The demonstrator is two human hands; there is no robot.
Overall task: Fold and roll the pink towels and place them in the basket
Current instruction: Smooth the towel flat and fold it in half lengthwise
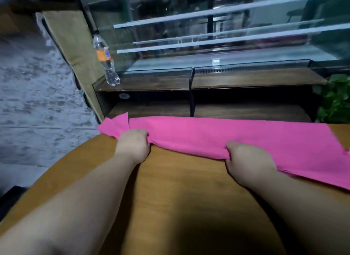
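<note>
— What holds anything here?
— Beyond the table is a glass case with white shelves; its contents are too blurred to tell; a clear bottle with an orange label stands on the case's ledge, at its left end.
— What else is by the table?
— A green plant off its far right corner.
— And the towel?
— The towel lies stretched along the table's far edge, its left end poking past the table; the left hand is clenched on its near edge; the right hand grips that edge further right.
</note>
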